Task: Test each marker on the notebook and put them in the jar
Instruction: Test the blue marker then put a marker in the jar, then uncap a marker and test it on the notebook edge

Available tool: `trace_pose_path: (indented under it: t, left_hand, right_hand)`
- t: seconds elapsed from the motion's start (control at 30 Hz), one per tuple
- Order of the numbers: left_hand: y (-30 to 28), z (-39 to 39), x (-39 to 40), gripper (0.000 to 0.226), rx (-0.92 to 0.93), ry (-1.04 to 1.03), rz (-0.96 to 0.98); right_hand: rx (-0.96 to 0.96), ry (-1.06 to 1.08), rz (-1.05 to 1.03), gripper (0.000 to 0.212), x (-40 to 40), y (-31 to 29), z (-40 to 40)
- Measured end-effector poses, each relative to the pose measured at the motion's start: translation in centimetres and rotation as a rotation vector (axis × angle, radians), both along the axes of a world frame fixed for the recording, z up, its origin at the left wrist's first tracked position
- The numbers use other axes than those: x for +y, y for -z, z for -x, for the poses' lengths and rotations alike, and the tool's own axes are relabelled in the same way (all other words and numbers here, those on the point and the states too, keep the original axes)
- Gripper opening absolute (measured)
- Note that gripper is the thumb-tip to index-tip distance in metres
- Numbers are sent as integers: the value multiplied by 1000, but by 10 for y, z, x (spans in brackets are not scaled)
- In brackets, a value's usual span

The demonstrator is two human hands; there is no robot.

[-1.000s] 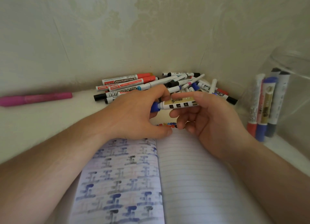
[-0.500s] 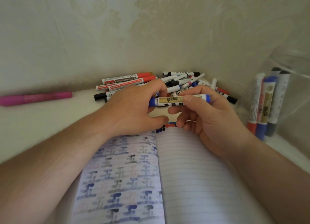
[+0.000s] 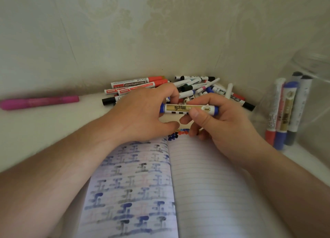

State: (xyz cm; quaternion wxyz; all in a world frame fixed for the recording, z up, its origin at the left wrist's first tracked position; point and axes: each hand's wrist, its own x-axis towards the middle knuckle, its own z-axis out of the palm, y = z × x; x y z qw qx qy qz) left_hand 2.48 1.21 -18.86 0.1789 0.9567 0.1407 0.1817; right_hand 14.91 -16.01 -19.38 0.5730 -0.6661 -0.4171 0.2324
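A blue marker [image 3: 180,108] with a gold label lies level between both hands, above the top of the open notebook [image 3: 205,184]. My left hand [image 3: 142,116] grips its left, capped end. My right hand [image 3: 219,123] pinches the barrel near its right end with thumb and fingers. The notebook's left page is covered with ink marks; the right page is lined, with small marks at its top. A heap of markers [image 3: 192,88] lies behind the hands against the wall. The clear jar [image 3: 314,102] stands at the right with several markers [image 3: 285,112] upright inside.
A pink marker [image 3: 39,102] lies alone at the far left on the white surface. Wallpapered walls meet in a corner just behind the heap. The jar sits close to the right wall.
The blue marker has shifted right and slightly nearer. My right hand has moved along the barrel toward its right end, while my left hand stays on the left end.
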Motion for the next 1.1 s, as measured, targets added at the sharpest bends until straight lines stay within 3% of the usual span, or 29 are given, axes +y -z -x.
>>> trace_pose_path:
  t: [0.33, 0.5, 0.6, 0.7, 0.9, 1.03, 1.1]
  left_hand:
    - [-4, 6, -6, 46, -108, -26, 56]
    - [1, 7, -9, 36, -164, -9, -18]
    - [-3, 15, -11, 36, -167, 104, -80]
    - [-5, 35, 4, 36, -234, 106, -107]
    - [-17, 181, 100, 39, -280, -429, -267]
    - [-10, 302, 144, 38, -83, -896, -323]
    - [-2, 338, 144, 32, 48, -1056, -358]
  right_hand:
    - [-146, 53, -8, 13, 1, -5, 18]
    - [-107, 99, -6, 15, 2, 1, 16]
    - [-167, 86, -51, 12, -1, 0, 10]
    - [-289, 106, -56, 39, -4, 3, 5]
    - [-349, 132, -46, 41, -13, 1, 10]
    - [-364, 129, -40, 30, -10, 3, 10]
    - [-397, 132, -26, 36, -9, 3, 12]
